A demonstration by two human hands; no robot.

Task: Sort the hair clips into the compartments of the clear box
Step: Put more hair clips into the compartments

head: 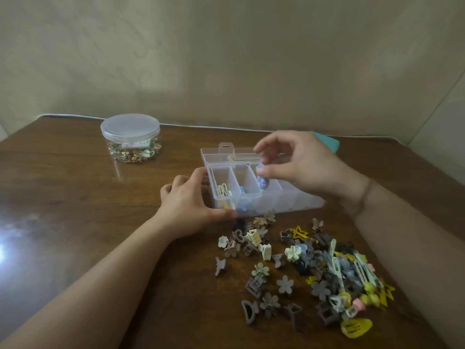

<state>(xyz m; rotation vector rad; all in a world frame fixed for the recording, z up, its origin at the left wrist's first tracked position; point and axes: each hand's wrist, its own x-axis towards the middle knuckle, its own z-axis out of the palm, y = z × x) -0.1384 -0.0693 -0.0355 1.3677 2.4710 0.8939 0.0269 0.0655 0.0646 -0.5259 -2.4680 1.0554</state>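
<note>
Left hand [191,200] grips the clear box [289,197] at its left end; right hand [302,167] pinches a blue clip [263,181] over a middle compartment.

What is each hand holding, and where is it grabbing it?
The right hand pinches a blue hair clip by its top end, above the clear box. The left hand grips the box's left end.

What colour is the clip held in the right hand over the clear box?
Blue, seemingly patterned; the clip is partly hidden by the right hand in the head view.
</note>
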